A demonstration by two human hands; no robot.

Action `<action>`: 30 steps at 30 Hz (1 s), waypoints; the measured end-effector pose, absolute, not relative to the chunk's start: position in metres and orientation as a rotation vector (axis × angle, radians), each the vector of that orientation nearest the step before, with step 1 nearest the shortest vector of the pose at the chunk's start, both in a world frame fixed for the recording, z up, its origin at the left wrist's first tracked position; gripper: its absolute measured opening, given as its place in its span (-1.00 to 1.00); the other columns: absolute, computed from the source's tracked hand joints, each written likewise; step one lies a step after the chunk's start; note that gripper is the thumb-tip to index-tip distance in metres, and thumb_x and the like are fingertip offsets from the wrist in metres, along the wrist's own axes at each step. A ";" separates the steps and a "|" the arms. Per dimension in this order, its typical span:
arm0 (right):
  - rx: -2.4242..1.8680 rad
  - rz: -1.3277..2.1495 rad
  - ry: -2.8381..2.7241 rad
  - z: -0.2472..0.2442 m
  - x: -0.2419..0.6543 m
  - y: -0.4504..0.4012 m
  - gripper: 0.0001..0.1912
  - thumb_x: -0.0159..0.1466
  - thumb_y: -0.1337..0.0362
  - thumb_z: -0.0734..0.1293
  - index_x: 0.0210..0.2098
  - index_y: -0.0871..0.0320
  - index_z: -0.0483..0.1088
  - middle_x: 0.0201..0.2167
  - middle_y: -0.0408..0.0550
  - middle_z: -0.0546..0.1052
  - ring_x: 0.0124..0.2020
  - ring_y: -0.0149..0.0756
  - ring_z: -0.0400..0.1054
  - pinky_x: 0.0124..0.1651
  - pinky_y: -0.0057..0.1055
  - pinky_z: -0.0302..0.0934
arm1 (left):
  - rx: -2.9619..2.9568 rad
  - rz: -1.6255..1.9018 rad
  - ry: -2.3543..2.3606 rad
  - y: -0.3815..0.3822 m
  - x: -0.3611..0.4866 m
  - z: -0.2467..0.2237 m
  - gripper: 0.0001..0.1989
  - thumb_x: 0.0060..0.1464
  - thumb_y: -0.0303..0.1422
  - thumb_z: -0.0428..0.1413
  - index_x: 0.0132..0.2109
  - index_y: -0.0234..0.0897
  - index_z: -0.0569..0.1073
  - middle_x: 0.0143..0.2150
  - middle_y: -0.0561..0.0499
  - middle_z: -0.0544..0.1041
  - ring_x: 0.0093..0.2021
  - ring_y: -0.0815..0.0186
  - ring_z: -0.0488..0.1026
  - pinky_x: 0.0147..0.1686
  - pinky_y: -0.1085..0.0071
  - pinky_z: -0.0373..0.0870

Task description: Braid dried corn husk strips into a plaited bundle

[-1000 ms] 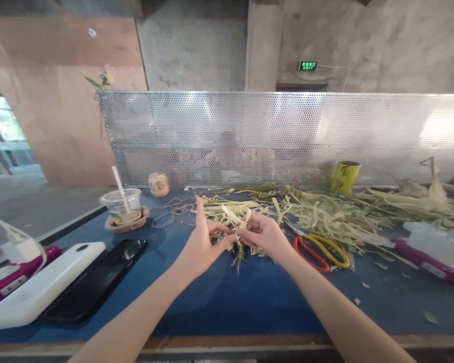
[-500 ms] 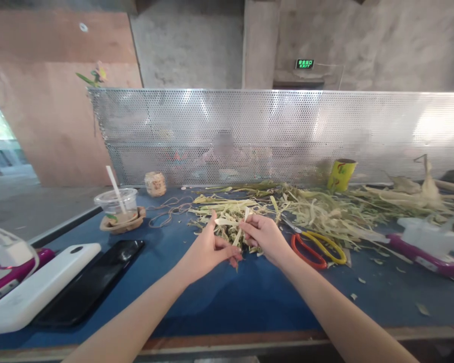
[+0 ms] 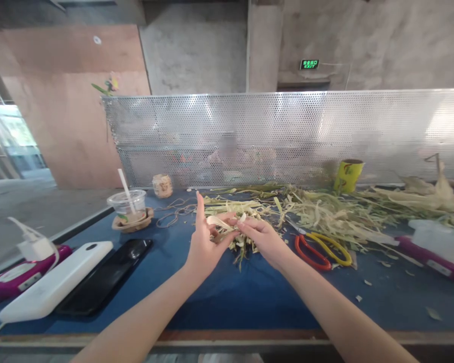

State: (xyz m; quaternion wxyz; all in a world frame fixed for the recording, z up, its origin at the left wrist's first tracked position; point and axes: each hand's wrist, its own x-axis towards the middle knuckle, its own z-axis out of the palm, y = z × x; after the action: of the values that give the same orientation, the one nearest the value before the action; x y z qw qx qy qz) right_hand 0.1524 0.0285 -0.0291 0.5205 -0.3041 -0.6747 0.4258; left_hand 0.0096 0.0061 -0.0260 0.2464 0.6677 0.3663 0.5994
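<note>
A pale, flat strip of dried leaf (image 3: 215,222) is held between my two hands above the pile of cut plant pieces. My left hand (image 3: 205,247) pinches it between thumb and fingertips, while one finger points straight up. Fingertips touching those of the left, my right hand (image 3: 265,241) is closed on the strip's other end, where a small pale bit sticks up. Below and behind the hands lies the heap of yellow-green plant scraps (image 3: 245,205). Scissors with one red and one yellow handle (image 3: 313,252) rest just right of my right hand.
On the left are a black phone (image 3: 106,275), a white power bank (image 3: 60,280), a purple power strip (image 3: 26,275) and a plastic cup with a straw (image 3: 128,202). A jar (image 3: 162,185) and a yellow roll (image 3: 348,176) stand before the perforated metal screen (image 3: 227,116).
My hands have come together, and the strip has curved between them. My left hand has turned more upright, its finger raised. The view has shifted slightly left.
</note>
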 end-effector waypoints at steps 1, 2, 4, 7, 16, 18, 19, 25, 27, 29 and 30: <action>-0.742 0.933 -1.616 -0.030 0.153 0.030 -0.72 0.11 0.07 0.27 -0.44 0.13 0.51 -0.34 -0.03 0.43 -0.16 -0.25 0.28 -0.01 -0.26 0.11 | 1.799 1.614 0.982 0.006 0.011 -0.025 0.03 -0.06 -0.37 0.17 0.26 -0.12 -0.48 -0.14 -0.10 0.51 -0.31 0.31 0.46 -0.41 0.46 0.36; -0.765 0.828 -1.611 -0.031 0.153 0.031 -0.74 0.10 0.09 0.28 -0.46 0.12 0.51 -0.33 -0.02 0.40 -0.16 -0.24 0.27 -0.02 -0.26 0.12 | 1.767 1.583 0.964 0.005 0.012 -0.024 0.03 -0.06 -0.38 0.17 0.26 -0.14 -0.48 -0.20 -0.08 0.52 -0.30 0.30 0.46 -0.39 0.45 0.37; -0.807 0.594 -1.596 -0.033 0.153 0.031 -0.78 0.10 0.14 0.29 -0.49 0.12 0.51 -0.35 -0.02 0.33 -0.23 -0.26 0.26 -0.09 -0.28 0.17 | 1.670 1.525 0.926 0.006 0.014 -0.022 0.04 -0.06 -0.38 0.17 0.26 -0.17 -0.49 -0.31 -0.02 0.53 -0.38 0.34 0.45 -0.44 0.48 0.37; -0.777 0.325 -1.601 -0.031 0.152 0.027 -0.85 0.11 0.26 0.30 -0.51 0.13 0.49 -0.42 -0.05 0.31 -0.36 -0.33 0.25 -0.26 -0.36 0.21 | 1.531 1.470 0.856 0.009 0.016 -0.019 0.07 -0.09 -0.39 0.18 0.25 -0.19 -0.50 -0.41 0.06 0.51 -0.61 0.47 0.33 -0.62 0.54 0.30; -0.743 0.365 -1.525 -0.019 0.153 0.013 -0.84 0.10 0.33 0.30 -0.58 0.15 0.44 -0.59 -0.13 0.41 -0.56 -0.41 0.27 -0.45 -0.45 0.18 | 1.542 1.416 0.751 0.005 0.016 -0.018 -0.01 -0.09 -0.40 0.18 0.27 -0.17 -0.36 -0.42 0.10 0.43 -0.65 0.51 0.25 -0.73 0.57 0.30; -0.785 0.462 -1.462 -0.019 0.155 0.016 -0.83 0.09 0.29 0.30 -0.61 0.15 0.42 -0.63 -0.17 0.35 -0.64 -0.45 0.21 -0.51 -0.46 0.16 | 1.525 1.375 0.757 0.005 0.017 -0.019 -0.03 -0.09 -0.39 0.18 0.27 -0.20 -0.34 -0.42 0.09 0.42 -0.58 0.45 0.29 -0.71 0.53 0.36; -0.794 0.515 -1.437 -0.019 0.156 0.018 -0.82 0.09 0.27 0.30 -0.61 0.16 0.40 -0.64 -0.19 0.33 -0.67 -0.48 0.18 -0.53 -0.47 0.15 | 1.514 1.370 0.767 0.005 0.017 -0.019 -0.03 -0.09 -0.38 0.18 0.27 -0.21 -0.33 -0.42 0.08 0.42 -0.55 0.42 0.31 -0.71 0.51 0.38; -0.769 0.855 -1.564 -0.033 0.151 0.026 -0.78 0.10 0.14 0.28 -0.37 0.14 0.20 -0.52 -0.20 0.35 -0.57 -0.45 0.26 -0.52 -0.49 0.16 | 1.460 1.405 0.854 0.005 0.010 -0.017 -0.03 -0.11 -0.36 0.19 0.27 -0.27 -0.29 -0.46 0.09 0.43 -0.65 0.47 0.27 -0.79 0.56 0.28; -0.820 0.823 -1.674 -0.038 0.148 0.024 -0.70 0.08 0.12 0.31 -0.36 0.11 0.11 -0.51 -0.23 0.33 -0.57 -0.46 0.23 -0.53 -0.51 0.13 | 1.442 1.433 0.886 0.005 0.008 -0.016 -0.04 -0.13 -0.35 0.20 0.27 -0.28 -0.25 -0.49 0.12 0.41 -0.71 0.52 0.20 -0.82 0.59 0.19; -0.888 0.716 -1.803 -0.040 0.147 0.020 -0.73 0.11 0.12 0.29 -0.38 0.11 0.11 -0.55 -0.25 0.30 -0.60 -0.48 0.17 -0.55 -0.52 0.09 | 1.441 1.444 0.896 0.005 0.006 -0.015 -0.06 -0.13 -0.35 0.20 0.26 -0.28 -0.22 -0.51 0.16 0.38 -0.73 0.54 0.17 -0.82 0.61 0.13; -0.915 0.629 -1.876 -0.040 0.147 0.019 -0.77 0.14 0.13 0.26 -0.41 0.11 0.13 -0.56 -0.24 0.29 -0.59 -0.47 0.17 -0.54 -0.51 0.08 | 1.444 1.438 0.895 0.006 0.006 -0.015 -0.07 -0.12 -0.35 0.20 0.26 -0.27 -0.21 -0.51 0.16 0.36 -0.73 0.54 0.16 -0.82 0.61 0.11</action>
State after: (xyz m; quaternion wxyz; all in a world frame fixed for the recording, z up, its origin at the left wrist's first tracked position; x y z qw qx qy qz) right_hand 0.1470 0.0187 -0.0403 0.4625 -0.3722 -0.7630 0.2558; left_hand 0.0059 0.0058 -0.0154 0.4419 0.5819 0.3609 0.5795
